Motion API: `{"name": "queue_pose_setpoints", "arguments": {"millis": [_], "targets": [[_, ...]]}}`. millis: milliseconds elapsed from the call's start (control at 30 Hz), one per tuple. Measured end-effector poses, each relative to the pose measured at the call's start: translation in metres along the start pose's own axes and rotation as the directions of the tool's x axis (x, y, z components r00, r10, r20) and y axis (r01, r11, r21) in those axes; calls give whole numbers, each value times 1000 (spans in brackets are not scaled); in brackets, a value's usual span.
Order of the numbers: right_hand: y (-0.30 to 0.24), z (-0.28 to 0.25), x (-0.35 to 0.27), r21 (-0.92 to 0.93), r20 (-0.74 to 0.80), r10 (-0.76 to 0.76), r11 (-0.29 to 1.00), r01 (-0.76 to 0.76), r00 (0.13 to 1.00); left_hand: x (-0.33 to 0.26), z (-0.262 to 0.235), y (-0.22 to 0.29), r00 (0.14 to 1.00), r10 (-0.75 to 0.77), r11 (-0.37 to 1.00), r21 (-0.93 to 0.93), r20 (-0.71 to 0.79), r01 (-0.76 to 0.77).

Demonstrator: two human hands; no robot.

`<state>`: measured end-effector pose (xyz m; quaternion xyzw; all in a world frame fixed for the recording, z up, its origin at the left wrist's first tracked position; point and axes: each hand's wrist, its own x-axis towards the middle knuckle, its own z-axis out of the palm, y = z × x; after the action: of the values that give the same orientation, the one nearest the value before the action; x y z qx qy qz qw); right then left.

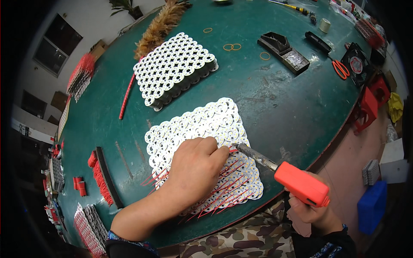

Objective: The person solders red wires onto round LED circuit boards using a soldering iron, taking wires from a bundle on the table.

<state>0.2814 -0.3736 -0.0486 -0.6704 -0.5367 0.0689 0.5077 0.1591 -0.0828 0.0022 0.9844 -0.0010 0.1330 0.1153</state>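
Left hand (195,165): palm down on the near sheet of round white boards (202,129), fingers curled, thumb and forefinger pinched on a thin red wire (232,151) at the point where the iron meets it. Right hand (310,210): closed around the orange-red handle of the soldering iron (282,170), near the table edge, metal barrel angled up and left, tip touching the sheet just beside the left fingertips.

Near sheet: flat on the green table (279,107), in front of the body. Lower half already carrying rows of red wires (223,189) fanned toward the near edge; upper rows bare.

For a sound joint, judged from this position: keep the wire end flat on the pad, tip against both wire and pad, fingertips just clear of the hot barrel. Hold the wire motionless until the solder sets. Keep the left palm's weight on the sheet to prevent sliding.

Farther out: a second stack of white boards (174,69) beyond, well apart from the near sheet. A feather duster (160,26) behind it. Rubber bands (232,46) loose on the table. A black tray (283,52) and red-handled scissors (340,68) at far right. Bundles of red wire (100,176) at left, beside a black strip.
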Motion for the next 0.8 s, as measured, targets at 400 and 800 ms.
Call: {"name": "queue_pose_setpoints", "arguments": {"millis": [400, 800], "targets": [[-4, -2, 2, -18, -7, 15, 1000, -15, 1000, 3, 0, 0, 999, -16, 1000, 25, 31, 15], [-6, -6, -1, 11, -13, 90, 996, -90, 996, 3, 0, 1, 999, -30, 999, 42, 28, 28]]}}
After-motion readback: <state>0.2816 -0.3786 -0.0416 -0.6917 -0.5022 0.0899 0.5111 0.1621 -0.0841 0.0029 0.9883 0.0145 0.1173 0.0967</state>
